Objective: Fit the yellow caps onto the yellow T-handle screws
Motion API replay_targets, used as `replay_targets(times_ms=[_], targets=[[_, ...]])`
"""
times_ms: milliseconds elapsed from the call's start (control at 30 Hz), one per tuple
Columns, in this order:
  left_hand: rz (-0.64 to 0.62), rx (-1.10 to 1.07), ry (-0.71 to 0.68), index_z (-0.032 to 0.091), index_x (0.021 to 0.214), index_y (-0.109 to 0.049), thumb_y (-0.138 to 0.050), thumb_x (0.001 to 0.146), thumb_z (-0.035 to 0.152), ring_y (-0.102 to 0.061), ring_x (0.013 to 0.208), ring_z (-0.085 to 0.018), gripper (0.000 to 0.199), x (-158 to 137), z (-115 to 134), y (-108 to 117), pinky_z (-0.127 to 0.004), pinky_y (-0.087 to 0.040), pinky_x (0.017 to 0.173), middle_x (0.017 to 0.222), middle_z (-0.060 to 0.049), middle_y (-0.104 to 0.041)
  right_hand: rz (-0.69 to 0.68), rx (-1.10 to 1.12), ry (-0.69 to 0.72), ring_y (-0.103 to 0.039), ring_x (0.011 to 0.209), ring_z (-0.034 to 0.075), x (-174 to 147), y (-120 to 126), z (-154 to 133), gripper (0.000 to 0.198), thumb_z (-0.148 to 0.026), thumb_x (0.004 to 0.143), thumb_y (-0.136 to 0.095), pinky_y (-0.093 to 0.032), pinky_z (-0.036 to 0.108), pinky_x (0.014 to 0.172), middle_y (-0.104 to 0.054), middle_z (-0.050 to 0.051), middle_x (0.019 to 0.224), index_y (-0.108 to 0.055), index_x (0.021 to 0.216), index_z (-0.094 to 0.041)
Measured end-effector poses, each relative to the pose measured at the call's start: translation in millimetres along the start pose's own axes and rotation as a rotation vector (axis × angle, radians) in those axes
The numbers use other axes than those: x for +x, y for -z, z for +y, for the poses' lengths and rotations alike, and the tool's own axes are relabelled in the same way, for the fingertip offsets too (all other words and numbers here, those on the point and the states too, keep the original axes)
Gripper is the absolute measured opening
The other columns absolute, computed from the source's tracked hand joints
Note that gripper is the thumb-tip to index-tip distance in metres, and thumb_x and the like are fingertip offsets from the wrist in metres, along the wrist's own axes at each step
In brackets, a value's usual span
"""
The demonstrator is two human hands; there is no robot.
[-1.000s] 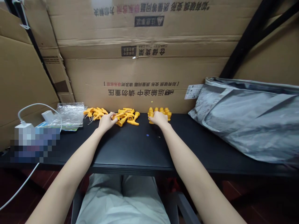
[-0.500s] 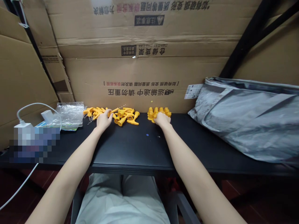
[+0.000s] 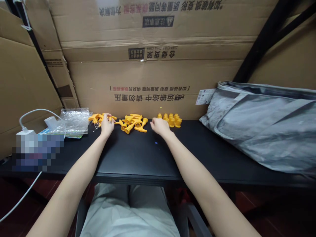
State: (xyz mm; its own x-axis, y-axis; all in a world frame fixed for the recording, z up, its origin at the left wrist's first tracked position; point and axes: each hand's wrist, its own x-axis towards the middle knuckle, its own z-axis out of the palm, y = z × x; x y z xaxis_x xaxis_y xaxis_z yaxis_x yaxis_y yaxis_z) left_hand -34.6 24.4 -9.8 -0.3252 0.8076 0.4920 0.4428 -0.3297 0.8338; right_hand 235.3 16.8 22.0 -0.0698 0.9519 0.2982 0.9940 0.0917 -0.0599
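Hands at the yellow plastic parts on a black desk.
Nearest, the black desk [image 3: 138,158] carries both forearms. Left hand [image 3: 107,124] rests fingertips on the left heap of yellow T-shaped parts [image 3: 98,118]; whether it pinches one cannot be told. Right hand [image 3: 159,126] lies loosely curled between the middle heap of yellow funnel-shaped parts [image 3: 133,122] and the standing yellow caps [image 3: 172,119]. Behind stands a cardboard box [image 3: 153,82].

The small orange parts [image 3: 133,122] along the table's back edge looked like smooth plastic with a slight gloss. The table [image 3: 138,154] was matt black. Near its left edge lay crinkled, shiny clear plastic wrap [image 3: 74,121]; at its right edge, soft grey cloth bag [image 3: 261,125]. Behind stood rough brown cardboard [image 3: 148,72].
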Motion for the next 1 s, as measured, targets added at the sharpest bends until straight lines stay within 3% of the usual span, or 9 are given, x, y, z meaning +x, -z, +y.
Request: replay_targets(times_ms=[100, 233, 400, 500, 600, 700, 833, 1000], targets=[[-0.018, -0.178, 0.043, 0.021, 0.100, -0.043, -0.050, 0.078, 0.018, -0.050, 0.043, -0.006, 0.023, 2.3, -5.0, -1.7, -0.018, -0.039, 0.041, 0.081, 0.001, -0.062, -0.074, 0.005, 0.162, -0.065, 0.095, 0.025, -3.1, -9.1, -9.5, 0.028, -0.032, 0.092, -0.043, -0.045, 0.030, 0.077, -0.069, 0.012, 0.101, -0.067, 0.098, -0.018], [0.026, -0.291, 0.123, 0.020, 0.103, -0.044, -0.055, 0.075, 0.017, -0.055, 0.053, -0.006, 0.030, 6.1, -4.9, -3.5, -0.013, -0.038, 0.039, 0.086, -0.001, -0.060, -0.130, 0.040, 0.266, -0.065, 0.090, 0.023, -3.0, -18.8, -10.6, 0.023, -0.031, 0.090, -0.047, -0.043, 0.027, 0.070, -0.070, 0.010, 0.099, -0.066, 0.093, -0.019], [0.073, -0.318, 0.238, 0.023, 0.118, -0.043, -0.059, 0.071, 0.008, -0.060, 0.069, -0.007, 0.052, 14.9, -4.4, -1.2, -0.014, -0.044, 0.047, 0.109, -0.007, -0.059, -0.125, 0.068, 0.274, -0.065, 0.087, 0.020, -1.0, -21.4, -4.5, 0.021, -0.029, 0.090, -0.048, -0.040, 0.025, 0.065, -0.070, 0.008, 0.095, -0.066, 0.091, -0.019], [0.067, -0.266, 0.233, 0.022, 0.127, -0.040, -0.061, 0.069, 0.008, -0.062, 0.085, -0.011, 0.063, 21.9, -8.6, 1.3, -0.020, -0.052, 0.065, 0.119, -0.010, -0.056, -0.132, 0.078, 0.265, -0.065, 0.086, 0.020, -0.8, -21.4, -2.7, 0.021, -0.029, 0.090, -0.048, -0.039, 0.024, 0.064, -0.070, 0.008, 0.094, -0.066, 0.090, -0.019], [0.046, -0.108, 0.169, 0.021, 0.131, -0.037, -0.062, 0.072, 0.016, -0.058, 0.107, -0.017, 0.064, 30.4, -14.8, 4.0, -0.029, -0.049, 0.089, 0.123, -0.011, -0.054, -0.127, 0.086, 0.262, -0.065, 0.086, 0.019, -0.4, -22.2, -2.3, 0.021, -0.029, 0.090, -0.048, -0.039, 0.024, 0.064, -0.070, 0.007, 0.094, -0.067, 0.089, -0.019], [0.001, 0.189, 0.125, 0.022, 0.133, -0.037, -0.059, 0.076, 0.026, -0.048, 0.122, -0.024, 0.061, 39.2, -20.7, 7.7, -0.041, -0.040, 0.102, 0.124, -0.011, -0.055, -0.123, 0.092, 0.259, -0.064, 0.086, 0.019, 0.0, -23.0, -2.6, 0.021, -0.029, 0.090, -0.048, -0.039, 0.024, 0.064, -0.070, 0.007, 0.093, -0.067, 0.089, -0.020], [-0.139, 0.570, 0.113, 0.023, 0.138, -0.036, -0.055, 0.079, 0.035, -0.041, 0.128, -0.030, 0.063, 48.3, -27.4, 14.8, -0.052, -0.030, 0.106, 0.123, -0.013, -0.058, -0.130, 0.106, 0.256, -0.064, 0.086, 0.018, -0.7, -22.0, -3.2, 0.021, -0.029, 0.090, -0.048, -0.038, 0.024, 0.064, -0.070, 0.006, 0.093, -0.067, 0.089, -0.020], [-0.304, 0.816, 0.132, 0.024, 0.138, -0.042, -0.042, 0.086, 0.042, -0.035, 0.133, -0.034, 0.055, 62.4, -36.7, 24.6, -0.057, -0.028, 0.105, 0.134, -0.014, -0.051, -0.136, 0.107, 0.259, -0.064, 0.085, 0.018, -1.4, -20.5, -2.8, 0.021, -0.028, 0.090, -0.048, -0.038, 0.023, 0.064, -0.070, 0.007, 0.093, -0.067, 0.089, -0.020]])
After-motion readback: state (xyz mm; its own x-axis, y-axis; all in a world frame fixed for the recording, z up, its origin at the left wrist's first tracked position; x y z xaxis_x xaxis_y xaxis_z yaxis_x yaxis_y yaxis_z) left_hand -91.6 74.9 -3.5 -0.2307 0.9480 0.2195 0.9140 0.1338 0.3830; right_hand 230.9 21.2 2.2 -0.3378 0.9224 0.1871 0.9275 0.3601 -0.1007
